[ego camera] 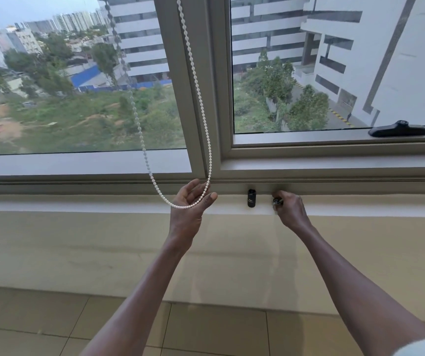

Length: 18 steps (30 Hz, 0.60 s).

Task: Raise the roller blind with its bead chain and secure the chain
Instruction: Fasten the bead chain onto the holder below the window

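A white bead chain (139,129) hangs in a long loop in front of the window; the blind itself is out of view above. The bottom of the loop lies across the palm of my left hand (190,201), whose fingers are relaxed and spread, palm up, just below the window frame. A small black chain holder (252,198) is fixed to the frame's lower rail. To its right, my right hand (289,206) has its fingers curled round a small dark object (276,201) against the rail; most of that object is hidden.
A pale window frame with a vertical mullion (206,98) splits two panes. A black window handle (398,129) sits on the right sash. Below runs a cream sill ledge (78,204), then a wall and a tiled floor (52,319).
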### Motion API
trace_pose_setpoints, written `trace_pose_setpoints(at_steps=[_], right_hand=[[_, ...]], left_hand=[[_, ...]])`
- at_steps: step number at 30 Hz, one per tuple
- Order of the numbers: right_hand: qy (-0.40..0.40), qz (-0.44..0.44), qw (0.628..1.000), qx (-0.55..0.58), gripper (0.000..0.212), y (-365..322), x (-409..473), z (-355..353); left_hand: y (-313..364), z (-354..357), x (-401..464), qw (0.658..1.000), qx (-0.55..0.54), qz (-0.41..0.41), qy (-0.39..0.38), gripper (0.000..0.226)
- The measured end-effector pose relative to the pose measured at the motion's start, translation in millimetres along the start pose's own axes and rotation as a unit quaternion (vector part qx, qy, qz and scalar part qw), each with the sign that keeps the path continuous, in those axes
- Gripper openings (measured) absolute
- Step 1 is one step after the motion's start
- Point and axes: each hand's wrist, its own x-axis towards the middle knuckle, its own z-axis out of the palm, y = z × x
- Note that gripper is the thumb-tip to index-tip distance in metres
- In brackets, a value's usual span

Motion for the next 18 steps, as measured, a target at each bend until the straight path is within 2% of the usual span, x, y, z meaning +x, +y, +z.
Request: trace_pose_setpoints(at_steps=[4,10,15,18], right_hand=[[0.037,-0.005,0.999,0.038,0.022,-7,-5,-6],[0.095,-0.014,0.977,0.188,0.020,-41,-29,-24],[0.099,-0.028,0.956,0.275,0.028,-77,-53,-31],[0.097,-0.046,0.949,0.297,0.031,-96,-63,-32]], left_hand=[[1,-1,-3,1.000,-0.009,0.006,-0.006,0.047],[11,-1,-9,1.000,-0.014,0.026,-0.009,0.033],[15,-5,-13,0.999,-0.023,0.031,-0.011,0.020],[17,-8,-16,0.999,-0.033,0.032,-0.014,0.023]])
